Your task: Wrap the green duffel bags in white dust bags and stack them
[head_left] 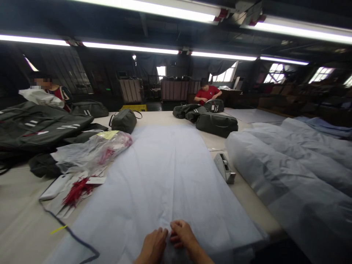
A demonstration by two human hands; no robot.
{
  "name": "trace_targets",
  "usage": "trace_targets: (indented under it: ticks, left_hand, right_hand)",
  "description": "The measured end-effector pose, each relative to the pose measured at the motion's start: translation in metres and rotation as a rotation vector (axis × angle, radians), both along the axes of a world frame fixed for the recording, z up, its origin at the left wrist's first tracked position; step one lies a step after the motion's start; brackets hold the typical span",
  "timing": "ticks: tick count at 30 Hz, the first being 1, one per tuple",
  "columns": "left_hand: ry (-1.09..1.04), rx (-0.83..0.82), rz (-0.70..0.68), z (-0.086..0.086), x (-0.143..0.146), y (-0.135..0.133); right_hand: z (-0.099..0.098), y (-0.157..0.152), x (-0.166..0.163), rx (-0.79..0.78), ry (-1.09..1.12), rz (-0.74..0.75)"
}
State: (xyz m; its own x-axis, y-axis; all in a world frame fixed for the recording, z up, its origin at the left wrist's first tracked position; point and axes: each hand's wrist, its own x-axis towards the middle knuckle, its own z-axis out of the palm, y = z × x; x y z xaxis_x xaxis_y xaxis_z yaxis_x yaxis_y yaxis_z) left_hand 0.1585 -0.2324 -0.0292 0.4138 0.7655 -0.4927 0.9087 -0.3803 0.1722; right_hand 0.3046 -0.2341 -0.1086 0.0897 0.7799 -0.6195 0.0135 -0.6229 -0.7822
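Resting at the near end of the pale sheet (145, 172), two bare hands, side by side, fingertips nearly meeting. Sheet lies lengthwise down the middle of the table (19, 216), near edge to far, a crease running along it.

Left hand (154, 242): back up, fingers together and bent downward, tips at the crease; forearm slants in from the near edge. Right hand (182, 234): turned more on its side, thumb and forefinger drawn close, other fingers loosely curled beneath; wrist bent, forearm angling in from the near right. Both narrow in spread. Cannot tell whether either pinches the sheet; fingertips partly hidden.

Left of sheet: red strings (78, 191) among white tags, a clear plastic bag (90, 150) beyond, dark cord (68, 231) nearer. Right: tape dispenser (224, 168) just beside the sheet, then heaped translucent plastic (280, 165). Far end: dark bag (123, 121) at left, another dark bag (217, 124) at right; co-worker in red (211, 92) behind the latter.
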Motion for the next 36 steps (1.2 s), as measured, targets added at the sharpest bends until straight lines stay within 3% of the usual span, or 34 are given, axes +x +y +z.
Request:
trace_targets:
  ticks: [7,13,15,19,23,26,29,32,36]
  left_hand:
    - [-0.038,-0.111,-0.017,-0.007,-0.004,0.002]
    - [-0.149,-0.17,-0.056,-0.015,-0.01,0.014]
    - [-0.176,-0.185,-0.067,-0.018,-0.011,0.016]
    - [-0.232,-0.199,-0.096,-0.021,-0.014,0.02]
    - [-0.293,-0.215,-0.124,-0.02,-0.018,0.032]
    - [-0.359,-0.174,-0.117,-0.018,-0.017,0.055]
    - [-0.441,0.014,-0.099,-0.019,-0.012,0.087]
    - [-0.433,0.182,-0.14,-0.029,-0.008,0.11]
    - [-0.396,0.064,-0.214,-0.058,-0.013,0.108]
  right_hand:
    - [-0.001,0.005,-0.008,-0.049,-0.172,0.028]
    - [0.006,0.002,-0.004,0.022,-0.351,0.056]
    - [0.011,0.001,0.0,0.133,-0.461,0.037]
    - [0.018,0.001,0.003,0.511,-0.706,0.044]
    - [0.015,0.006,0.008,0.569,-0.827,0.126]
    - [0.01,0.011,0.031,0.583,-1.03,0.151]
    - [0.002,0.012,0.067,0.507,-1.259,0.2]
    - [-0.013,0.009,0.099,0.229,-1.377,0.271]
    - [-0.034,0.004,0.118,0.031,-1.375,0.354]
